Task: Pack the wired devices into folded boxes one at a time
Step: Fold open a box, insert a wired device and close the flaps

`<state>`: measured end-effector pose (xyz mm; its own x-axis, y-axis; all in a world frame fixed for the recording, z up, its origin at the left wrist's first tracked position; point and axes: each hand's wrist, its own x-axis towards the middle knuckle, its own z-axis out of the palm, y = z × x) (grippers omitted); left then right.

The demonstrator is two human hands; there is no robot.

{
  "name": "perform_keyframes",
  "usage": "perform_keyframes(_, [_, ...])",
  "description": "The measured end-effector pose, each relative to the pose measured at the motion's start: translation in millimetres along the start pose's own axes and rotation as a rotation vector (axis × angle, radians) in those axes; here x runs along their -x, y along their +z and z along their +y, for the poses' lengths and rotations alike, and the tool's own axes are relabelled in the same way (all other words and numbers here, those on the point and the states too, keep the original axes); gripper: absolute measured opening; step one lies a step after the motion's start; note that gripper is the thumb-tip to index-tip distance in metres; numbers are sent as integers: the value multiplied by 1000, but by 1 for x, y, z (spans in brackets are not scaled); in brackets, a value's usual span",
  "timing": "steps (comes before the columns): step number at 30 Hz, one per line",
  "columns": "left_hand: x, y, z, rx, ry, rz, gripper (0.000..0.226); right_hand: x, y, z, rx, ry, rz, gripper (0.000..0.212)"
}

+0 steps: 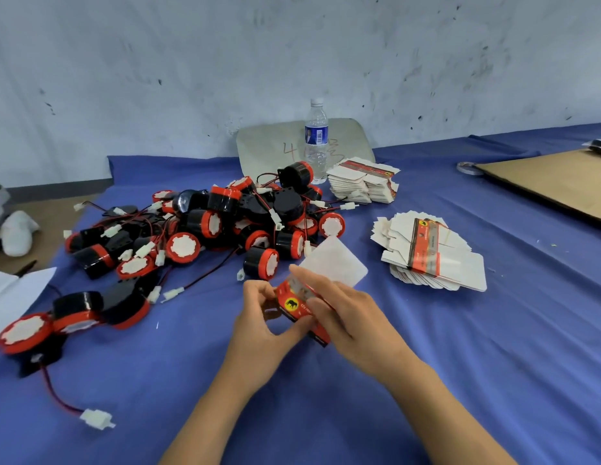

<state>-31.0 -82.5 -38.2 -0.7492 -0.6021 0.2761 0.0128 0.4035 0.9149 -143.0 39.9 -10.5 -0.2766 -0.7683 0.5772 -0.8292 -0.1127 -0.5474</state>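
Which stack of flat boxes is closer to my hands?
The fanned stack on your right, lying alone on the blue cloth. The other stack sits farther back, beside the water bottle.

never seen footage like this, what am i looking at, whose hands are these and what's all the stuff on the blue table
There is no machine here: a person is working with bare hands. The single picture comes from a camera worn on their head, looking forward and down, so both arms reach in from the bottom edge.

The left hand and the right hand together hold a small red box with a yellow badge. They seem to be folding it into shape, and a pale flap stands open at its back.

On the blue cloth lies a pile of round black-and-red devices with thin wires and white plugs. To the right are flat unfolded boxes in a nearer stack and a farther stack. A water bottle stands near the wall, and brown cardboard lies at far right.
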Motion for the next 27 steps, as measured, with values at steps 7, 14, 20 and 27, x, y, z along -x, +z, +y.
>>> perform_keyframes(7, [-10, -23, -8, -26, -128, -184, 77, 0, -1, 27, -15, 220, 596, 41])
perform_keyframes(14, [-18, -58, -22, -68, -156, 139, 64, -14, 16, 38, 12, 343, 321, 46])
perform_keyframes(20, [-19, -61, -34, -347, -231, 165, 83, -67, 47, 33, 51, 259, 10, 60])
perform_keyframes(27, [-20, -59, -40, -26, -70, 244, 125, -82, 100, 54, 236, 307, -42, 66])
